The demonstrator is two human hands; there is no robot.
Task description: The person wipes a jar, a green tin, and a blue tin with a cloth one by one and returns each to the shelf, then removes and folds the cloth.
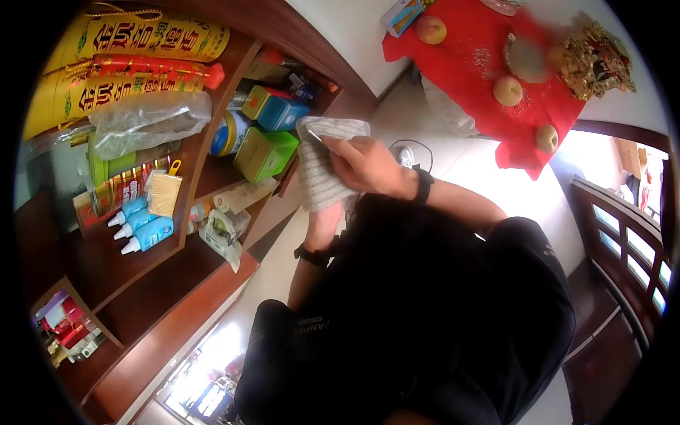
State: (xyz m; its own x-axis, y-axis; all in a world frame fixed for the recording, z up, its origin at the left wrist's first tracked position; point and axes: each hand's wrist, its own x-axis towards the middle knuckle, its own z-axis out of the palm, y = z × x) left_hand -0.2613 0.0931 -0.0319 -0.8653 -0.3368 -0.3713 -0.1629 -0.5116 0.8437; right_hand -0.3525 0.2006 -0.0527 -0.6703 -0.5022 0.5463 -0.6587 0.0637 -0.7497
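A pale grey striped cloth [322,170] is held up in front of my body, beside the cabinet. My right hand [372,164] is closed at its upper edge, fingers bent against the fabric. A slim pale thing [314,134] shows at those fingertips, too small to name. From below, my left hand [327,221] reaches behind the cloth and bears it; the fabric hides its fingers. Dark bands circle both wrists. Closest to the cloth on the shelf stands a green box [265,154], with a blue tin [282,113] behind it.
The brown cabinet [212,265] on the left holds yellow incense packs [152,39], several blue bottles [151,234] and a wipes pack [222,237]. A red cloth [460,64] with fruit and a golden figurine [598,60] lies top right. A cable [425,146] crosses the floor.
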